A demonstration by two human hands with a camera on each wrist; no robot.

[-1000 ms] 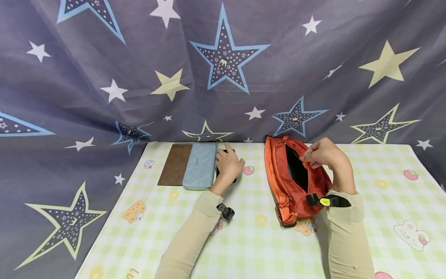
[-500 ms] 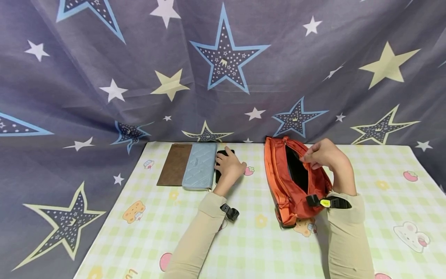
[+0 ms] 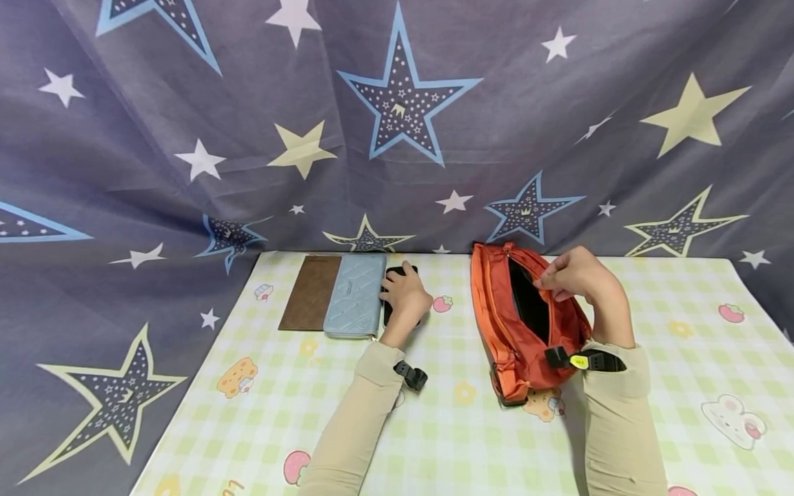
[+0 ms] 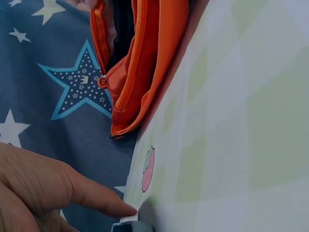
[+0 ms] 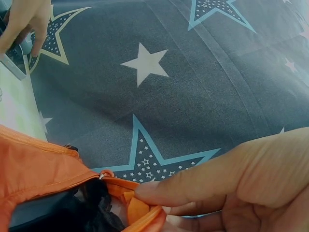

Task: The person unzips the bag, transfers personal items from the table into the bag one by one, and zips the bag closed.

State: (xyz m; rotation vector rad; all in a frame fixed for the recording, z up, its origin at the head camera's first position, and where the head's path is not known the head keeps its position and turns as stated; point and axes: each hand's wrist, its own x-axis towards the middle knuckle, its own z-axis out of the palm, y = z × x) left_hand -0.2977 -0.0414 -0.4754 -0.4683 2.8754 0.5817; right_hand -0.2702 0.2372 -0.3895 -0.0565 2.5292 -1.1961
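A black smartphone (image 3: 388, 313) lies at the back of the table, beside a pale blue quilted wallet (image 3: 356, 296). My left hand (image 3: 407, 295) covers much of the phone and grips it by its edges. In the right wrist view, the phone's pale edge (image 5: 13, 67) shows tilted under that hand. To the right, an orange-red bag (image 3: 505, 303) stands with its zipped mouth gaping on a dark inside. My right hand (image 3: 586, 279) pinches the mouth's right rim between thumb and fingers, holding it aside.
Left of the wallet lies a flat brown leather-like piece (image 3: 312, 293), partly overlapped by it. A star-print curtain (image 3: 434, 193) hangs right behind the table's back edge. Green checked cloth with cartoon prints covers the table (image 3: 459, 448).
My left hand has shifted slightly toward me over the phone, its wrist edging right. The right hand keeps its pinch on the bag's rim.
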